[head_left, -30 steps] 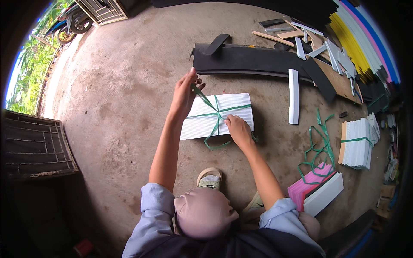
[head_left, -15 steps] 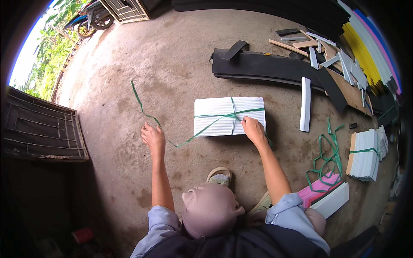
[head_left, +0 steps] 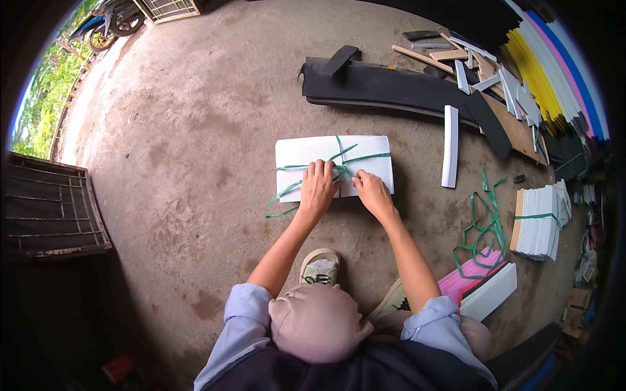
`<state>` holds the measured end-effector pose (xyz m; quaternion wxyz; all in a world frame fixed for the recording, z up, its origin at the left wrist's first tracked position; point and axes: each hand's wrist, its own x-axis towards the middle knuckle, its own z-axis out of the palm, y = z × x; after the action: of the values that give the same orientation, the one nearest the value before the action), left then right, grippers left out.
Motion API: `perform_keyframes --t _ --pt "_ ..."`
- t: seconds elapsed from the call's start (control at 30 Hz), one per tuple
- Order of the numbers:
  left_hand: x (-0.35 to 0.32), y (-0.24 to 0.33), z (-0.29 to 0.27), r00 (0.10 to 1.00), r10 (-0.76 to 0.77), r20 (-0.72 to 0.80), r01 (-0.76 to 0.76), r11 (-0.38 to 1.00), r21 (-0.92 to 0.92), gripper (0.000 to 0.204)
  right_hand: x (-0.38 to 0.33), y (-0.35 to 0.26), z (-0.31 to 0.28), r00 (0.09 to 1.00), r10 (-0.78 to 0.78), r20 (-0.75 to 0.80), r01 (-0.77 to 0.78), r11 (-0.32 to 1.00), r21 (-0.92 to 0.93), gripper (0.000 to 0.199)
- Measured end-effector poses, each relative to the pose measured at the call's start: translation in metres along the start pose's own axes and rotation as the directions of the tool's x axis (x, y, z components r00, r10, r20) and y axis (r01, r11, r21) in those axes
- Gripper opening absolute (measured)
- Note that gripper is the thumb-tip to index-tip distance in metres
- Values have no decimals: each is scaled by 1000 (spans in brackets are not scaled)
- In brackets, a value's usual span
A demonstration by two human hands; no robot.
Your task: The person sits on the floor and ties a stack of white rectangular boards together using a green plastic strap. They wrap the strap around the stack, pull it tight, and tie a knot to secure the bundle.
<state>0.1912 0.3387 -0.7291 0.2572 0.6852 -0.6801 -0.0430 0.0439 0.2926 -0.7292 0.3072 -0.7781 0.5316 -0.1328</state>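
A stack of white ribbed sheets (head_left: pixel 372 144) lies on the floor before me, bound crosswise with green plastic string (head_left: pixel 375 156). My left hand (head_left: pixel 317 190) rests on top of the stack, its fingers bent together at the string just left of the crossing. On the other side of the crossing, my right hand (head_left: pixel 374 193) pinches at the string with thumb and forefinger. A loose loop of the string hangs off the stack's front left corner. The strand ends inside my fingers are mostly hidden.
Long black foam sheets (head_left: pixel 385 94) lie beyond the stack, with scattered offcuts (head_left: pixel 502 81) at the far right. A white strip (head_left: pixel 450 146) lies nearer. To the right are tangled green string (head_left: pixel 479 225), pink sheets (head_left: pixel 466 277) and a tied white bundle (head_left: pixel 536 225). A metal-framed panel (head_left: pixel 55 205) stands left.
My left hand has come in from the left to the knot, bringing the long string end along. My right hand has stayed by the crossing. The whole view has shifted slightly.
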Motion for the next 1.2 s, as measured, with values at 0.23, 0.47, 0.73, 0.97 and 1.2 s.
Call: perform_keyframes --t 0.23,0.47,0.73,0.97,1.2 --pt "11 -5 -19 947 -173 271 311 704 -639 16 -4 -38 -38 945 3 327 50 987 -154 21" --pt "14 -5 -27 970 50 237 94 826 -557 20 36 -82 -86 940 -219 261 283 929 -240 17" --pt "21 -18 -24 860 -304 411 510 459 -727 38 56 -76 -77 876 -409 -257 360 907 -216 20" --pt "32 -23 -30 812 -215 543 565 524 -637 39 32 -25 -14 942 -326 -79 328 944 20 15" --pt "50 -44 -48 632 -59 773 591 682 -431 40 28 -39 -23 810 -564 -161 555 826 -100 9"
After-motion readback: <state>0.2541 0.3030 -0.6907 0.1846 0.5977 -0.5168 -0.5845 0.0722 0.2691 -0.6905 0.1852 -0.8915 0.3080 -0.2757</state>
